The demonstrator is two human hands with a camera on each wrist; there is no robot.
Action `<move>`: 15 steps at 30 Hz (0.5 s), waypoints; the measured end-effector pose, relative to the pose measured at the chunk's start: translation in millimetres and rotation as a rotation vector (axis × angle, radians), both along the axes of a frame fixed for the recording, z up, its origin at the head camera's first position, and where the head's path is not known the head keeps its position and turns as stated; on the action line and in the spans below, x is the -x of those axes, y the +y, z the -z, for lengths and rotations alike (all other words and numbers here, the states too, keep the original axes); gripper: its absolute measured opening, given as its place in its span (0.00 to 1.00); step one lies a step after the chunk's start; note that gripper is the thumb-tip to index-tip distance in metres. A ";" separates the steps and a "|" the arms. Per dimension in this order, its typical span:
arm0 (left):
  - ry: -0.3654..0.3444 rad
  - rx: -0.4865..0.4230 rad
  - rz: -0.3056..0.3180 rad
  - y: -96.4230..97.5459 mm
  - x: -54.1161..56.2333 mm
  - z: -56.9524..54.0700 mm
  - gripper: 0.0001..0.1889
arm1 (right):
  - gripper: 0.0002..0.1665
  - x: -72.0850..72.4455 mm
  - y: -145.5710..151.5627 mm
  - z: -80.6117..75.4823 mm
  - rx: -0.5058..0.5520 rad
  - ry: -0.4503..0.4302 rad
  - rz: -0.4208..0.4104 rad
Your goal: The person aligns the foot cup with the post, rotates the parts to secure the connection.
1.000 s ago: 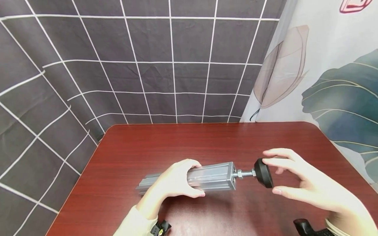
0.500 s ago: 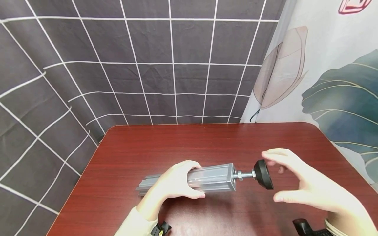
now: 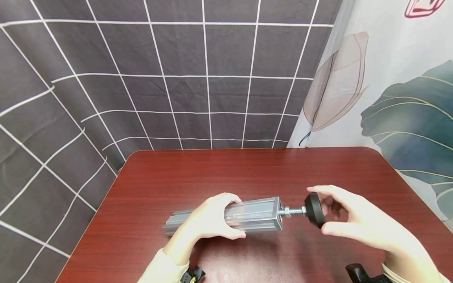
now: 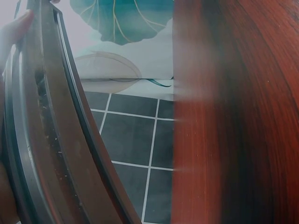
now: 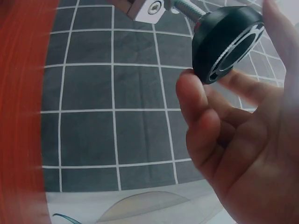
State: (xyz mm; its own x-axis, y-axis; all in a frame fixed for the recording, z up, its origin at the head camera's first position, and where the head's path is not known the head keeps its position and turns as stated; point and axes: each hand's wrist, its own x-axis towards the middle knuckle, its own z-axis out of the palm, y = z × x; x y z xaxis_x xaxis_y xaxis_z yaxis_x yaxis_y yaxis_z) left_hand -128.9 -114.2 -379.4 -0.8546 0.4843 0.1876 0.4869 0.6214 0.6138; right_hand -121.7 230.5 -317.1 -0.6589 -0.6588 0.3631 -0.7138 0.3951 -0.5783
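My left hand (image 3: 212,216) holds a grey aluminium profile (image 3: 253,214) from above, thumb on the near side and fingers over the far side. The profile lies level and slightly above the tabletop. From its right end sticks a threaded rod with nuts (image 3: 291,210), bearing a black levelling foot (image 3: 314,210). My right hand (image 3: 357,220) pinches the foot by its rim, thumb at the lower edge and a finger over the upper edge. In the right wrist view the hollow underside of the foot (image 5: 226,44) faces the palm. The left wrist view shows the profile's grooved side (image 4: 60,116).
A reddish-brown wooden table (image 3: 219,169) lies under both hands. Behind it hangs a dark grey curtain with white grid lines (image 3: 226,94). To the right is a white leaf-patterned curtain (image 3: 385,98). Black straps with devices sit on both wrists.
My right hand spreads away from the foot half a second ago, then comes back left and closes on its rim. The left hand and the profile stay almost in place.
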 end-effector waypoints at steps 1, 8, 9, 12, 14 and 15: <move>0.000 0.000 0.000 0.1 0.0 0.1 0.34 | 0.45 0.6 1.1 0.6 0.001 -0.005 0.005; 0.005 -0.007 0.000 -0.1 0.6 -0.2 0.34 | 0.53 3.8 9.6 4.1 0.062 0.182 -0.098; 0.005 -0.007 -0.003 -0.4 0.7 -0.3 0.34 | 0.50 4.3 9.7 4.4 0.065 0.209 -0.109; 0.004 -0.006 -0.009 -1.1 0.9 -0.7 0.34 | 0.44 4.9 9.5 4.5 0.062 0.227 -0.137; 0.000 -0.006 -0.012 -1.6 1.0 -0.3 0.34 | 0.43 5.1 8.6 3.8 0.054 0.217 -0.133; -0.003 -0.006 -0.013 -1.7 0.8 -0.5 0.34 | 0.44 5.0 8.1 3.4 0.044 0.207 -0.119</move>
